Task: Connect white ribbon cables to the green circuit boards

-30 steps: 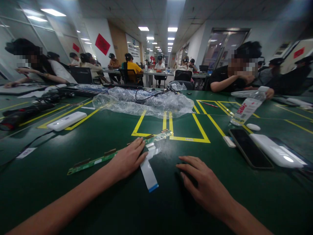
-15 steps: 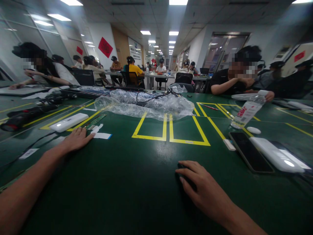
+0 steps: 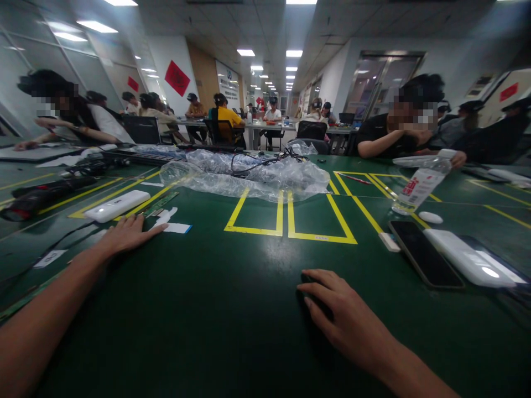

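Observation:
My left hand [image 3: 129, 236] lies flat, fingers stretched out and thumb apart, over a long narrow green circuit board [image 3: 161, 204] at the left of the table. Hand and forearm hide the board's middle; its near end shows beyond the forearm at the lower left. A white flat ribbon cable [image 3: 177, 228] with a blue tip sticks out to the right, beside my thumb. My right hand [image 3: 340, 307] rests on the green tabletop with its fingers apart and slightly bent, holding nothing.
Clear plastic wrap [image 3: 257, 174] with black cables lies ahead. A white power bank [image 3: 118, 206] sits just beyond my left hand. On the right are a water bottle [image 3: 421, 185], a black phone [image 3: 425, 254] and another white device [image 3: 467, 258]. People sit across the table.
My left hand has slid the circuit board and its ribbon cable from the table's middle to the left, then stayed almost still. My right hand has barely moved.

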Action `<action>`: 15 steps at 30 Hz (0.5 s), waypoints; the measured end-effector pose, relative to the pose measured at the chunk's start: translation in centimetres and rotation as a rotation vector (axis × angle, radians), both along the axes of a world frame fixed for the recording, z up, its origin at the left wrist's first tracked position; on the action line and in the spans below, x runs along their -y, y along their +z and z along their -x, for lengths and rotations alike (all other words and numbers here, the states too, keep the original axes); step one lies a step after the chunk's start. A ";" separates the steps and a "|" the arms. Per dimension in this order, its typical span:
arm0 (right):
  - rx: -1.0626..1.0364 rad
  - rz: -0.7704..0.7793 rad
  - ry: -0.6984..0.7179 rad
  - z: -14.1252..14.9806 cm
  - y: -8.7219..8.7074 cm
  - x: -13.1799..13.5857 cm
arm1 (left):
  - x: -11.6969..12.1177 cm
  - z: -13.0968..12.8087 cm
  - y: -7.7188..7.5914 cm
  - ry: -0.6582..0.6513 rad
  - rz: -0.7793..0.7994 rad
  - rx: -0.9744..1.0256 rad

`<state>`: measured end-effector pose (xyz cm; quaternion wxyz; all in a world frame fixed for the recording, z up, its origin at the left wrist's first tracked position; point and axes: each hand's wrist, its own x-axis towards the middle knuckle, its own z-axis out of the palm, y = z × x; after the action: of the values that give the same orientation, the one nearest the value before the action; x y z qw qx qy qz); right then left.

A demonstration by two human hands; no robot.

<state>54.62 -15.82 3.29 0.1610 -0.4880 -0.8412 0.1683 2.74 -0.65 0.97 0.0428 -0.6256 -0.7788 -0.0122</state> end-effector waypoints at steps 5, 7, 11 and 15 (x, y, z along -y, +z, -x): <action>-0.005 -0.006 -0.010 0.0 -0.1 0.0 | 1.2 -2.1 0.7 0.074 0.048 0.028; -0.005 -0.009 -0.007 0.0 -0.2 0.0 | 1.6 -3.1 1.0 0.072 0.045 0.032; 0.004 -0.012 0.001 -0.1 -0.4 -0.1 | 1.7 -6.4 1.5 -0.057 0.095 0.053; 0.025 -0.009 0.001 -0.1 -0.4 -0.1 | 3.6 -13.7 1.0 -0.376 0.172 0.084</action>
<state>54.71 -15.68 2.87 0.1525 -0.4891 -0.8441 0.1583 16.48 -4.28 1.92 -0.0466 -0.7602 -0.6477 0.0205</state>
